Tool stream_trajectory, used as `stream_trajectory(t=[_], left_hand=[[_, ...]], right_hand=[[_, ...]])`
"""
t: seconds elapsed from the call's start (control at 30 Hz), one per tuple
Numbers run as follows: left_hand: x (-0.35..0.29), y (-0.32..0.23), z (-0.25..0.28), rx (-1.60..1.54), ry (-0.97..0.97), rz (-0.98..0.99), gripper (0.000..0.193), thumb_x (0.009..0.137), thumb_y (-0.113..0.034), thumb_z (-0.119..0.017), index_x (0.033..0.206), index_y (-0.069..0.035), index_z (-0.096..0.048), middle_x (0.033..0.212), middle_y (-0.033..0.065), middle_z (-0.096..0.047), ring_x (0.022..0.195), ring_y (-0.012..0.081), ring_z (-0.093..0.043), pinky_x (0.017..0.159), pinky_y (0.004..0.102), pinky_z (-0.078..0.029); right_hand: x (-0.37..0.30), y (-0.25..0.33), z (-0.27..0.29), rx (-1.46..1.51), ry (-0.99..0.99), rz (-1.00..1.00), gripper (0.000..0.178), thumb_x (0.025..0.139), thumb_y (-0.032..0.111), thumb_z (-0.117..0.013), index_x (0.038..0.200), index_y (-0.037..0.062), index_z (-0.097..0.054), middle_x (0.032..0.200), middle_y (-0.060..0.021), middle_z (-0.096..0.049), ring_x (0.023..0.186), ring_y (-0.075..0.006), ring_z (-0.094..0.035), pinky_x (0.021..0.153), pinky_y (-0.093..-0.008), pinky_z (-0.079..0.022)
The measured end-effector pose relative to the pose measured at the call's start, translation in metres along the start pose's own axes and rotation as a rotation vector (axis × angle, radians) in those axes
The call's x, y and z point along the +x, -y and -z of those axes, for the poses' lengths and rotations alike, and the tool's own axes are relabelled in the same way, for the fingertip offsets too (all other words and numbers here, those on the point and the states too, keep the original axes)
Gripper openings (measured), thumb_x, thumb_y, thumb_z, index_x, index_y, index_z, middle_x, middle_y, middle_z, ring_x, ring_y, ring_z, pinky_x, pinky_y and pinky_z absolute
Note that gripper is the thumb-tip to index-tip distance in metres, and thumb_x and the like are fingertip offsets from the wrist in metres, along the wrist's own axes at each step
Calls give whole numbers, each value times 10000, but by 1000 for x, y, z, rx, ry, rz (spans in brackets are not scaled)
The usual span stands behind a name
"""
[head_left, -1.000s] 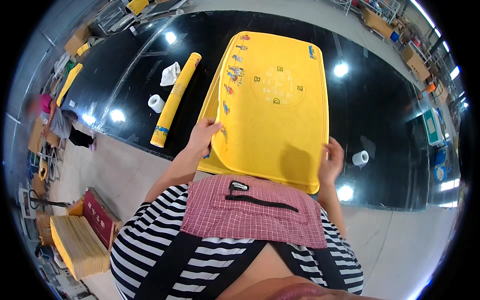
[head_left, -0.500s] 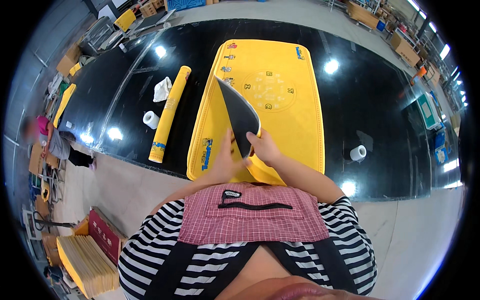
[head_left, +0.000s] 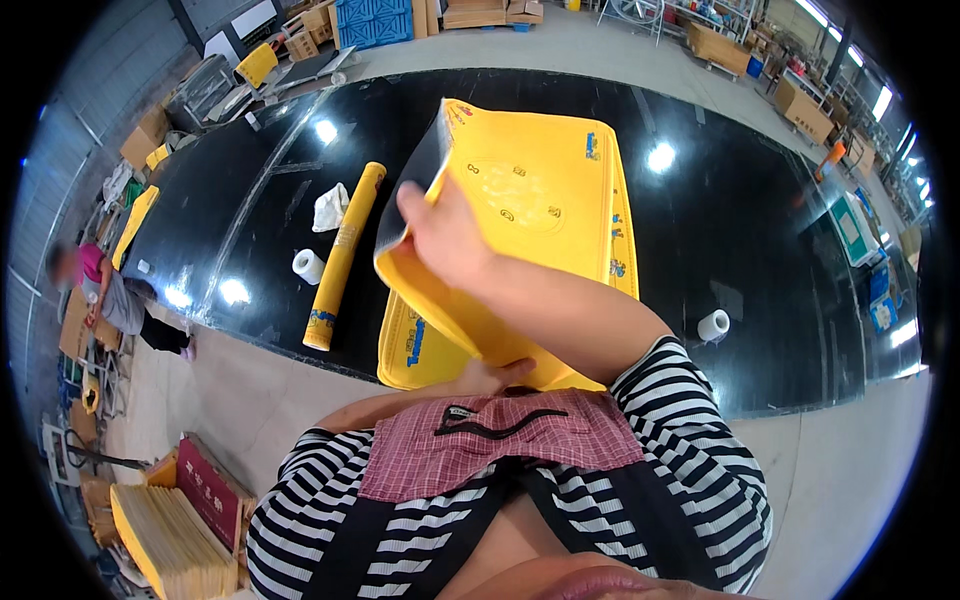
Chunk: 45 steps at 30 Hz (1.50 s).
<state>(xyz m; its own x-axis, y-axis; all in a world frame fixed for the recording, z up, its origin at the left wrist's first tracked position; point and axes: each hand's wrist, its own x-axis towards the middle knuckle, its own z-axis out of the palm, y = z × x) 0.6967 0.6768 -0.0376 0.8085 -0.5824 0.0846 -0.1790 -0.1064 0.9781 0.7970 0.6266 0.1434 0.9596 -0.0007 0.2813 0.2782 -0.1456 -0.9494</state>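
A yellow mat [head_left: 540, 250] with printed figures and a dark grey underside lies askew over another yellow mat [head_left: 398, 365] on the black table. My right hand [head_left: 445, 235] reaches across to the left and grips the upper mat's left edge, which is raised and curled so that the underside shows. At the near edge, close to my apron, my left hand [head_left: 488, 376] is closed on the same mat; its fingers are partly hidden. Left of the mats lies a rolled yellow mat [head_left: 345, 255].
A white cloth [head_left: 331, 207] and a white roll [head_left: 308, 266] lie beside the rolled mat on the black table [head_left: 740, 230]. Another white roll [head_left: 713, 325] stands at right. On the floor at lower left is a stack of yellow sheets [head_left: 175, 535]. A person [head_left: 110, 290] is at far left.
The upper mat has turned, and its folded-up part now rises at the left edge. My right hand has moved left and farther away with it; my left hand has dropped to the near edge.
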Motion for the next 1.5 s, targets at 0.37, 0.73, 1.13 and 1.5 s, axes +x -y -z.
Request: stream_trajectory(t=[0.37, 0.73, 1.13, 1.5], left_hand=[[140, -97, 261, 1097, -1052, -476, 159, 838, -14, -705, 948, -49, -595, 897, 166, -666, 862, 341, -659, 764, 431, -529], [-33, -14, 152, 1090, -20, 20, 114, 845, -8, -544, 875, -77, -630, 925, 128, -610, 910, 337, -623, 805, 437, -512], [35, -84, 211, 814, 526, 380, 206, 821, -145, -797, 965, -33, -700, 943, 159, -675, 944, 317, -652, 854, 411, -503], [268, -235, 318, 1124, -1172, -1002, 80, 879, -128, -695, 941, -77, -703, 968, 158, -712, 903, 372, -674, 802, 451, -529]], right_hand=[[108, 41, 205, 833, -186, 469, 192, 951, 72, -601, 1134, 17, -624, 1044, -96, -681, 967, -253, -665, 904, -409, -537], [-204, -141, 231, 357, -380, -371, 483, 988, 54, -585, 1453, 18, -462, 1363, -99, -584, 1255, -224, -562, 1076, -355, -438], [-198, -122, 226, 307, -297, -586, 367, 968, 73, -575, 1325, -9, -560, 1150, -85, -670, 1001, -206, -665, 882, -346, -545], [167, 7, 287, 606, -370, 180, 194, 998, 90, -564, 1164, -8, -546, 1151, -191, -655, 1003, -295, -688, 889, -491, -566]])
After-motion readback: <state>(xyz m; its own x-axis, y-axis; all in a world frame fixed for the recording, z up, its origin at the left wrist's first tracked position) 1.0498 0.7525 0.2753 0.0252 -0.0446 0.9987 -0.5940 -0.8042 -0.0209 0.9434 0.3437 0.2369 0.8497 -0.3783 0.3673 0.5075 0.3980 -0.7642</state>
